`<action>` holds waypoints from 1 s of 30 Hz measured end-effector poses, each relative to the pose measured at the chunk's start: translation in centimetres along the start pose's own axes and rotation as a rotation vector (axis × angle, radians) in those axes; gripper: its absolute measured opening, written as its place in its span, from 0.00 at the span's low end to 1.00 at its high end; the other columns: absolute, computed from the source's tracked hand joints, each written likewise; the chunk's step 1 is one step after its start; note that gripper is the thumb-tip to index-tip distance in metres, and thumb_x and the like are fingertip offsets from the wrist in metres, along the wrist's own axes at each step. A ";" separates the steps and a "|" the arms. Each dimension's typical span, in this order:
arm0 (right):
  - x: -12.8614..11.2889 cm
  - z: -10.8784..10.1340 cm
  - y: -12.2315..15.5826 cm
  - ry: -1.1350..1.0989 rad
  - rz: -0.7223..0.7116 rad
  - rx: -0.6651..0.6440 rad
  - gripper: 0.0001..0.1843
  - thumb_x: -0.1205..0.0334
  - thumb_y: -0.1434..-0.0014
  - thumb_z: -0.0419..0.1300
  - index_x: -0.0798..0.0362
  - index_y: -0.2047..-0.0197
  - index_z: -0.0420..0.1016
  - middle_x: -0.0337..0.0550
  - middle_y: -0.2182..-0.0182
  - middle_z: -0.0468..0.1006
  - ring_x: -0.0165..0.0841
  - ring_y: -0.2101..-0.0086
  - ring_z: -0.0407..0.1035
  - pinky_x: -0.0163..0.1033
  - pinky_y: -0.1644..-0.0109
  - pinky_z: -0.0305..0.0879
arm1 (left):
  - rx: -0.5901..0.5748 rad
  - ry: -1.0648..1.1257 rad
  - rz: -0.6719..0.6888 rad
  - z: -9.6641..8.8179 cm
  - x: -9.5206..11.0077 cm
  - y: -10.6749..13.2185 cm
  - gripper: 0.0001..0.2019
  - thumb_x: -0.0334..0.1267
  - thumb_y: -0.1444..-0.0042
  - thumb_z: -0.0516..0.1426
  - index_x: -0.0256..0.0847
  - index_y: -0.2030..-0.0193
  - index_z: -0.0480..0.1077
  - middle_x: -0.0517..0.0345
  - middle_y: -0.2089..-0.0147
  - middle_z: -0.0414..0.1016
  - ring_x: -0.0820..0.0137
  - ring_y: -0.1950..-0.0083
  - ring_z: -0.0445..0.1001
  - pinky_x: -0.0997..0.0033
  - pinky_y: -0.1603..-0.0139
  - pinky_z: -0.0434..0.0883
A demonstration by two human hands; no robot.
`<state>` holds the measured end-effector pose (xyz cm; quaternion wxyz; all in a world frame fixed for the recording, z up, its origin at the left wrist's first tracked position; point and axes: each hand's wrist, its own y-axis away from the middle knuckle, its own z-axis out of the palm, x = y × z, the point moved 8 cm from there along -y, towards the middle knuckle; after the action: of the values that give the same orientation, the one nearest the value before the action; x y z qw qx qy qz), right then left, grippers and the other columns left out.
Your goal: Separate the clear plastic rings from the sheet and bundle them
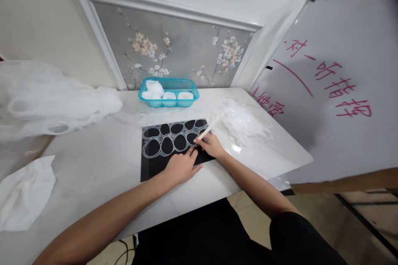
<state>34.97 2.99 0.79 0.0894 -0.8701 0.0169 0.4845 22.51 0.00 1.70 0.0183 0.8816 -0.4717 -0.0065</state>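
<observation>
A black sheet [161, 167] lies on the white table, with two rows of black ovals ringed by whitish bands across its upper part. My right hand [210, 145] is closed around a slim white pen [207, 131]. Its lower end meets the sheet near the right end of the second row; the fingers hide the exact tip. My left hand [182, 167] rests flat on the lower part of the sheet, fingers extended toward my right hand and holding nothing.
Behind the sheet stands a blue plastic basket [169, 104] with several white rolls or pads. Clear plastic [242, 124] lies crumpled at the right. White netting-like material [68, 99] is heaped at the left, above a white cloth or paper [27, 192]. A whiteboard [342, 140] with red writing leans at the right.
</observation>
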 end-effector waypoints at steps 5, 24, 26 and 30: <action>-0.1 0.1 -0.1 0.043 -0.022 0.001 0.10 0.56 0.43 0.60 0.53 0.68 0.77 0.40 0.74 0.79 0.31 0.76 0.71 0.35 0.71 0.66 | 0.005 -0.013 -0.006 0.0 0.0 -0.1 0.28 0.55 0.38 0.44 0.35 0.40 0.61 0.39 0.35 0.61 0.55 0.62 0.78 0.57 0.66 0.74; -3.4 -5.1 -4.9 0.504 -0.225 0.260 0.13 0.67 0.39 0.51 0.54 0.62 0.78 0.48 0.68 0.82 0.38 0.65 0.75 0.38 0.59 0.67 | -0.033 0.305 -0.021 -0.7 -2.0 -0.3 0.35 0.64 0.50 0.54 0.41 0.42 0.61 0.47 0.40 0.68 0.54 0.51 0.75 0.58 0.54 0.71; -4.5 -10.2 -6.7 0.486 -0.183 0.509 0.20 0.64 0.34 0.43 0.57 0.57 0.76 0.54 0.62 0.80 0.41 0.58 0.73 0.42 0.54 0.65 | -0.042 0.313 -0.006 -0.8 -2.2 -0.3 0.35 0.63 0.49 0.54 0.41 0.42 0.62 0.48 0.39 0.67 0.55 0.51 0.75 0.59 0.54 0.71; -4.3 -14.6 -4.4 0.315 -0.158 0.784 0.18 0.54 0.37 0.51 0.57 0.66 0.76 0.48 0.69 0.80 0.37 0.69 0.73 0.39 0.62 0.65 | -0.044 0.228 0.031 -0.9 -1.9 -0.1 0.30 0.59 0.45 0.53 0.40 0.42 0.63 0.46 0.38 0.66 0.55 0.53 0.76 0.58 0.56 0.72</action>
<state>45.49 4.58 12.58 0.4466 -0.8322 0.1464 0.2941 21.53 1.64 2.54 0.0910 0.8687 -0.4797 0.0837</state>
